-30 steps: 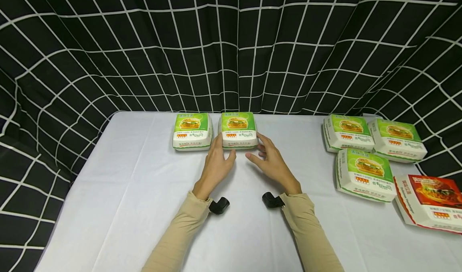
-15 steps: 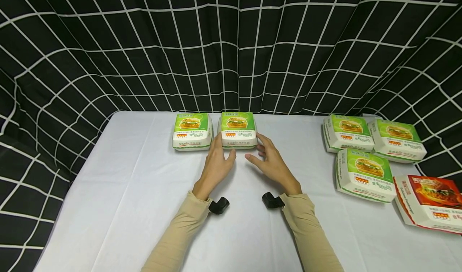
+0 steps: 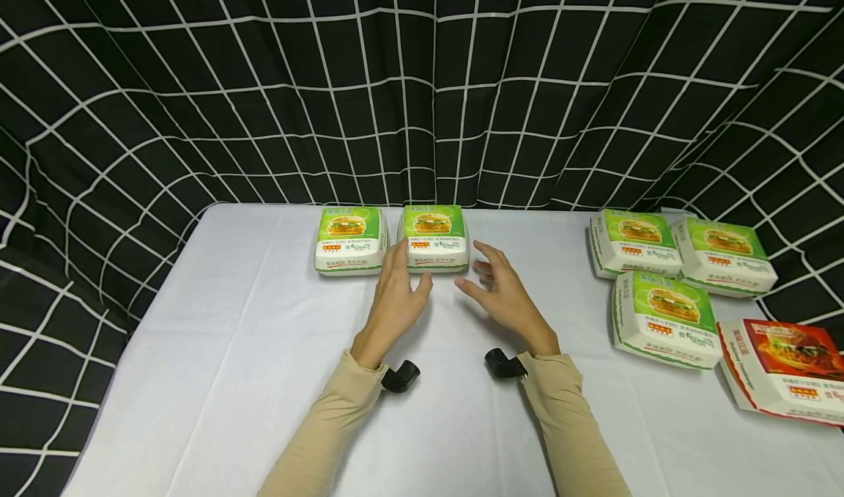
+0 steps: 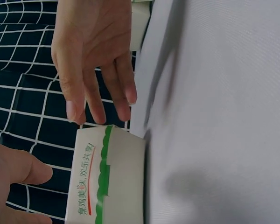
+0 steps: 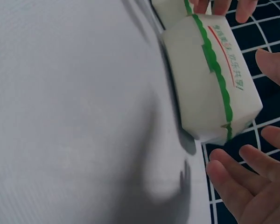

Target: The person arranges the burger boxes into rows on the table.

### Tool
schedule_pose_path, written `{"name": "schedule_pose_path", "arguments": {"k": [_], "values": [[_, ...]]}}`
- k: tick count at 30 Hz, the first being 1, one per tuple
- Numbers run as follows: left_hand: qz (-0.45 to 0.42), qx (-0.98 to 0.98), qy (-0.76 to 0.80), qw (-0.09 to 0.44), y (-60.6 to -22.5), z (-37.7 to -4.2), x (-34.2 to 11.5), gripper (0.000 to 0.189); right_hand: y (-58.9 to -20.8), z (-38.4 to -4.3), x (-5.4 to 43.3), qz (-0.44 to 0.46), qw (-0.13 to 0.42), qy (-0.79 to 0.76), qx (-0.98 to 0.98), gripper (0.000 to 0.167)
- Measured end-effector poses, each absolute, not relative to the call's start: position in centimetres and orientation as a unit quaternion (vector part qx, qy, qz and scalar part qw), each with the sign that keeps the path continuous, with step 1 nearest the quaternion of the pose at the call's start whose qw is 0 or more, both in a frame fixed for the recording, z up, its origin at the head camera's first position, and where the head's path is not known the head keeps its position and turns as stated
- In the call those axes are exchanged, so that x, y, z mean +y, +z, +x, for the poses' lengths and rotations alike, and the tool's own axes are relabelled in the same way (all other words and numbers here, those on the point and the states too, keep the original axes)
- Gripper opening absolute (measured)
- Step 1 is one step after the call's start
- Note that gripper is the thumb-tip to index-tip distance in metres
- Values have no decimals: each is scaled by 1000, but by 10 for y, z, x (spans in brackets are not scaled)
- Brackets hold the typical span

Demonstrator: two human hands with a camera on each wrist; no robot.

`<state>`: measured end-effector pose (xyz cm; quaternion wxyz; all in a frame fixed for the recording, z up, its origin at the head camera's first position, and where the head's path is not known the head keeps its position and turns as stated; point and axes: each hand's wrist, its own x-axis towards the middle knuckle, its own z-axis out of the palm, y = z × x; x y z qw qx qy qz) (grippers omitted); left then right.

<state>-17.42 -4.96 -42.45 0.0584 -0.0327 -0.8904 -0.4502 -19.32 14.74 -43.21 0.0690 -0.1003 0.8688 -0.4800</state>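
Two green-and-white burger boxes stand at the table's far edge: a middle box (image 3: 434, 237) and, just left of it, a second box (image 3: 349, 242). My left hand (image 3: 395, 295) is at the middle box's front left corner, its fingers reaching into the narrow gap between the boxes. In the left wrist view its fingertips (image 4: 99, 117) are right at the end of that box (image 4: 109, 179). My right hand (image 3: 504, 292) is off the box's right side, fingers loosely bent and holding nothing. The right wrist view shows space between the right hand (image 5: 247, 184) and the box (image 5: 212, 79).
To the right sit three more green burger boxes, a back one (image 3: 636, 242), one beside it (image 3: 724, 255) and one in front (image 3: 667, 319), with a red burger box (image 3: 787, 369) at far right. A black gridded curtain (image 3: 422, 86) rises behind the white-covered table (image 3: 217, 380).
My right hand has drawn a little to the right, away from the middle box. The left hand and the boxes stay nearly where they were.
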Motion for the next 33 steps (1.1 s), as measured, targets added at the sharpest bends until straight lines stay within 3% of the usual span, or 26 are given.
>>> {"name": "schedule_pose_path", "arguments": {"k": [17, 33], "values": [[-69, -878, -464, 94, -409, -164, -44, 62, -420, -182, 181, -95, 38, -458, 883, 76], [-124, -879, -456, 67, -407, -153, -22, 56, -406, -159, 228, -113, -12, -425, 898, 72]]}}
